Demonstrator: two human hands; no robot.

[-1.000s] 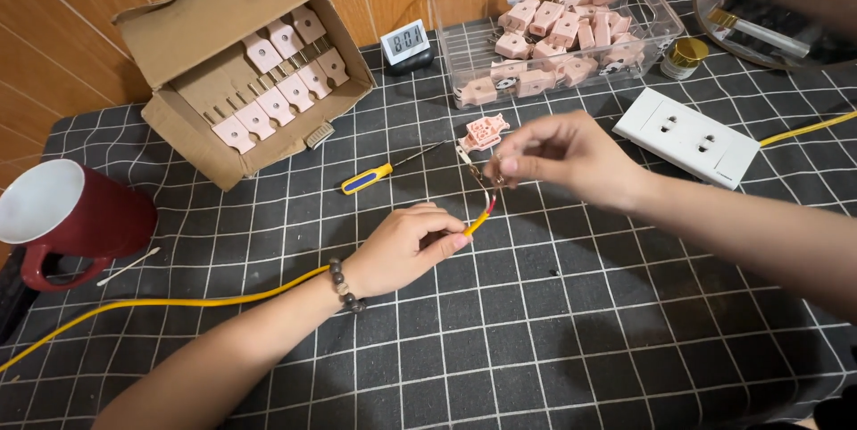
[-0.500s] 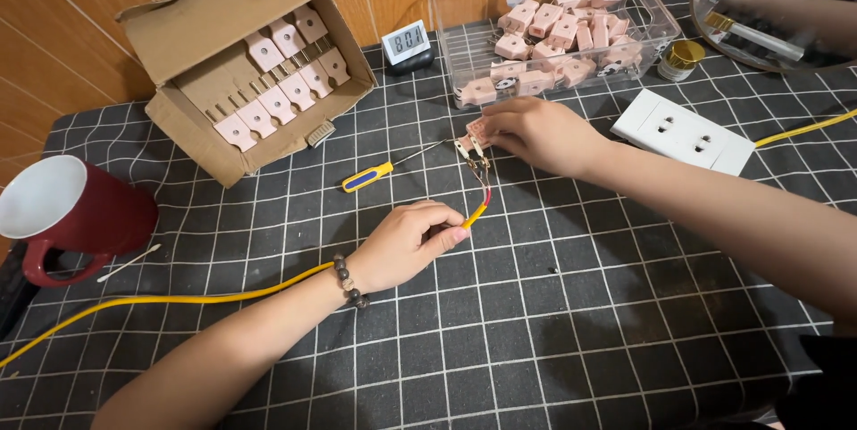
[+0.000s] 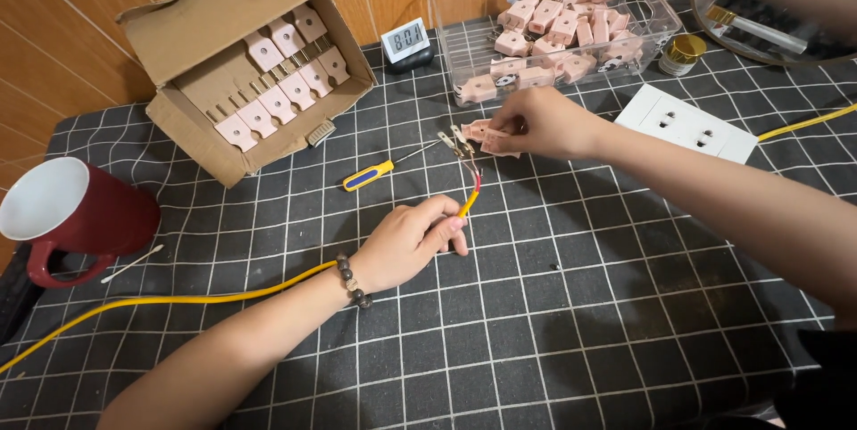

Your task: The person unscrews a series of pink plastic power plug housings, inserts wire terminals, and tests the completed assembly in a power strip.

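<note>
Two metal prongs (image 3: 457, 141) stick out from the stripped end of a yellow cable (image 3: 178, 298), which runs from the lower left edge across the checked desk (image 3: 580, 323) up to the middle. A short red piece shows just below the prongs, where the yellow sheath ends. The left hand (image 3: 412, 242) lies on the desk with its grip pinched around the cable just below that bare end. Above and to the left lie a red mug (image 3: 76, 216), a cardboard box (image 3: 241, 64) holding pink parts in rows, and a yellow-and-blue screwdriver (image 3: 375, 173). Right of the prongs, a pink plug housing (image 3: 486, 133) rests on the desk, and the right hand (image 3: 544, 122) has its fingers closed on it, its edge just beside the prongs. Further right sit a clear tray (image 3: 665, 19) of pink housings and a white socket plate (image 3: 687, 124).

Half a second earlier the right hand was just reaching the housing; now it has settled over it and grips it, a little further right. The left hand has kept its place.
</note>
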